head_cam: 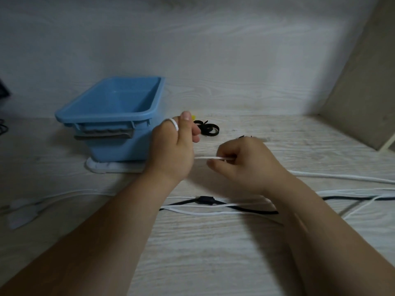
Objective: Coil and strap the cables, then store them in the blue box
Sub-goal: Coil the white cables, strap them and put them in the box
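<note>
One blue box [102, 119], one black cable [252, 209], several white cables [342, 177], some black straps [210, 130].

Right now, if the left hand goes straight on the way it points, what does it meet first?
Probably the black straps lying just beyond the left hand; depth is unclear.

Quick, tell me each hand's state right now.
Left hand: holds the white cable, which loops over a finger.
Right hand: closed, pinching the same white cable.
</note>
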